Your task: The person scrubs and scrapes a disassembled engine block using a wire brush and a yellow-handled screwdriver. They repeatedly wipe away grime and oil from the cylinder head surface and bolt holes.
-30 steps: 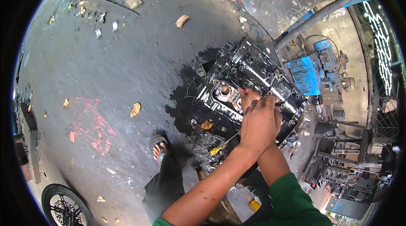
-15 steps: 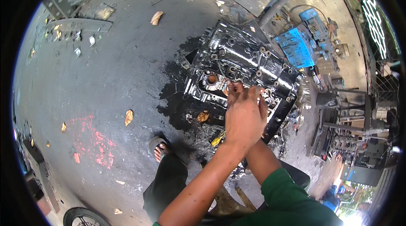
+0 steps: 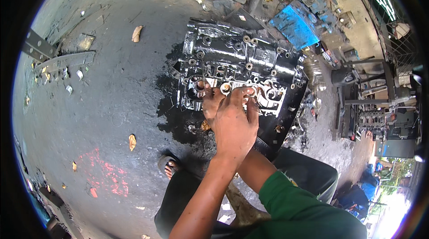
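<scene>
Cylinder head [image 3: 237, 67], black and oily, lies on the wet concrete floor [image 3: 111, 105] just beyond your knees. Your left hand [image 3: 233, 125] lies over your right hand [image 3: 210, 102], both on its near edge. Left fingers [image 3: 248, 91] curl onto the metal by a round port; cannot tell whether they grip anything. Right fingers mostly hidden. A blue machine part [image 3: 292, 27] sits far right.

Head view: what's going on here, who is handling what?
A person crouches over a black, oily engine cylinder head lying on the stained concrete floor. Both bare hands work at its near edge: the left hand lies on top, fingertips on the metal; the right hand is partly hidden beneath. What they pinch is unclear. A blue machine part lies beyond.
</scene>
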A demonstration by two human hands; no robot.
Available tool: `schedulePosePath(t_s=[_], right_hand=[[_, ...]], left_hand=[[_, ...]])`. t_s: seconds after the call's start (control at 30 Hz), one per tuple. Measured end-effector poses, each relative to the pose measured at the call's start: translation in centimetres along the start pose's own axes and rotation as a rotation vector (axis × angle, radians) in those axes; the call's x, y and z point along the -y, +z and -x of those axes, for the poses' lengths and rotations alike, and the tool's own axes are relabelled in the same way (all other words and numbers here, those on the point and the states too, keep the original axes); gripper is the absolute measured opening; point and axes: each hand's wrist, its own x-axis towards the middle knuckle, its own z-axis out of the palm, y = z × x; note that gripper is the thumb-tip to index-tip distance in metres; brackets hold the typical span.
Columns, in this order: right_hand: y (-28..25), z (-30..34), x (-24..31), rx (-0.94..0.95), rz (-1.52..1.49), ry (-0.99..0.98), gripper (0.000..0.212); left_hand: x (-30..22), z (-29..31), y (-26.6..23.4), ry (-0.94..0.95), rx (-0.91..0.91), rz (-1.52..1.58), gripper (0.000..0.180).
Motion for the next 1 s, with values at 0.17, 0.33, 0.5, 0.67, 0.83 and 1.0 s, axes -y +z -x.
schedulePosePath(t_s=[0.17, 0.33, 0.5, 0.67, 0.83, 1.0], right_hand=[[1.3, -0.1, 0.2, -0.012, -0.042, 0.022, 0.033], [2.3, -1.7, 0.8, -0.021, -0.077, 0.026, 0.033], [2.4, -2.7, 1.6, -0.024, -0.105, 0.023, 0.034], [0.4, -4.0, 0.4, -0.025, -0.096, 0.007, 0.035], [-3.9, -5.4, -0.6, 0.061, -0.173, -0.096, 0.036], [-11.4, -4.1, 1.5, 0.207, -0.528, 0.088, 0.023]], left_hand=[[-0.4, 0.5, 0.9, 0.007, -0.031, 0.113, 0.020], [-0.6, 0.4, 0.8, -0.001, -0.005, 0.085, 0.020], [-0.6, 0.7, 1.1, 0.013, 0.008, 0.087, 0.017], [-0.5, 0.6, 1.4, 0.030, -0.008, 0.098, 0.019], [-0.4, 0.8, 1.5, 0.028, -0.003, 0.074, 0.019], [-0.6, 1.1, 1.5, -0.008, 0.107, -0.081, 0.023]])
